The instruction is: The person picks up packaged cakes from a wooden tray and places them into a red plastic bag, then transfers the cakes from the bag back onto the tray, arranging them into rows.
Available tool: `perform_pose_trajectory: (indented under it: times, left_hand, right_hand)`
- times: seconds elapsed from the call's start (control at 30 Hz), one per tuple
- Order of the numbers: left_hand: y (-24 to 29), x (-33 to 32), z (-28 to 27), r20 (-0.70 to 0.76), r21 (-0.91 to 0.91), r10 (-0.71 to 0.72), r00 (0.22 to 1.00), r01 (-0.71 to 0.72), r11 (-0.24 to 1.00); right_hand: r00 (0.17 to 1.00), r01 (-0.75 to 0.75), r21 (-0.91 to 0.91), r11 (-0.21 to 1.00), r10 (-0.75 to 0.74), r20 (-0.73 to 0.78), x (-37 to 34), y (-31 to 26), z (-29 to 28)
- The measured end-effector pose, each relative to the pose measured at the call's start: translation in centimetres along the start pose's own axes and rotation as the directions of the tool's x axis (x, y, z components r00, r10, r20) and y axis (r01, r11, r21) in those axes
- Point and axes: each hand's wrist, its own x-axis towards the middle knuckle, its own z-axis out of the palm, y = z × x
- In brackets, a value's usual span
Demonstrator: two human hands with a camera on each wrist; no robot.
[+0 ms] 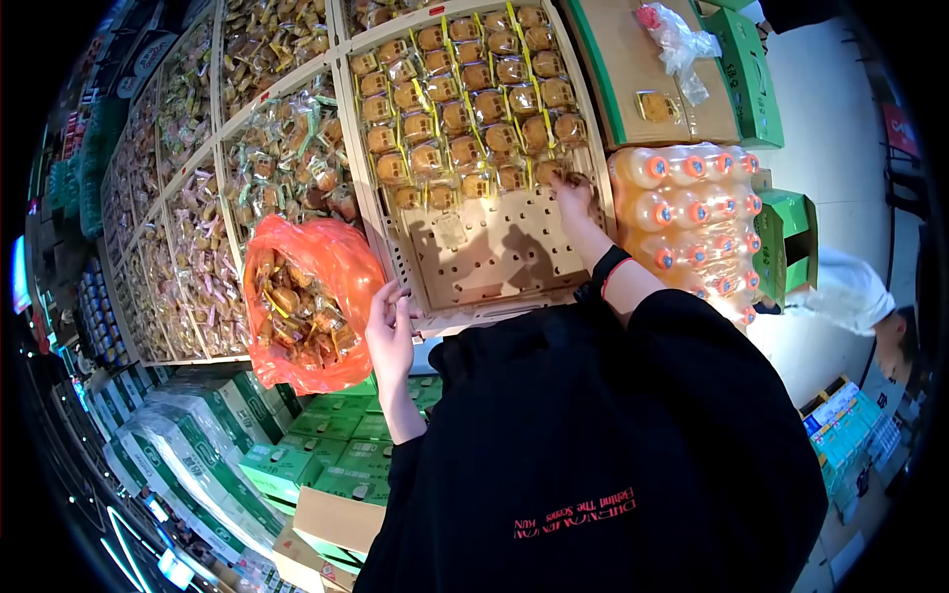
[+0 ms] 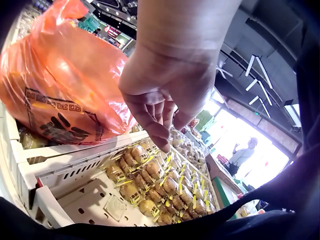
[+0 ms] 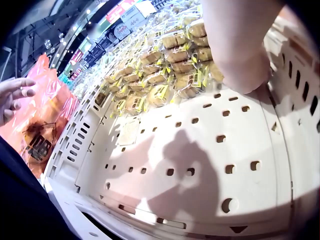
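Several rows of individually wrapped round cakes fill the far part of a cream plastic crate. My right hand reaches down at the right end of the nearest row, its fingertips right at a wrapped cake. In the right wrist view the fingers are hidden behind the hand, and I cannot tell whether they grip a cake. My left hand hovers by the crate's near left corner with fingers loosely bent and nothing in them. Beside it, an orange-red plastic bag stands open, full of wrapped cakes.
More crates of wrapped snacks adjoin on the left. On the right are shrink-wrapped orange drink bottles and a cardboard box bearing a clear plastic bag. Green cartons are stacked at the near left. A person appears at far right.
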Motion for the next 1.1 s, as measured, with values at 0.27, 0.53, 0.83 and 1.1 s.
perform_pose_trajectory:
  times: [0.27, 0.53, 0.83, 1.1]
  left_hand:
    - [-0.2, -0.1, -0.4, -0.018, 0.017, 0.012, 1.0, -0.012, 1.0]
    - [0.9, -0.8, -2.4, -0.334, 0.058, 0.21, 0.919, -0.202, 0.978]
    - [-4.0, 0.1, -9.1, -0.416, 0.591, 0.378, 0.827, -0.069, 0.804]
    - [-6.3, 0.3, -8.3, -0.374, 0.521, 0.243, 0.895, -0.014, 0.853]
  right_hand:
    - [0.945, 0.271, -0.453, 0.849, -0.324, -0.042, 2.6, 3.3, 0.7]
    - [0.96, 0.221, -0.539, 0.813, -0.278, -0.025, -2.4, -2.0, 1.6]
    - [0.911, 0.374, -0.197, 0.906, -0.32, 0.261, -2.5, -4.2, 0.7]
    - [0.933, 0.15, -0.006, 0.989, -0.139, 0.332, -4.8, -10.9, 1.4]
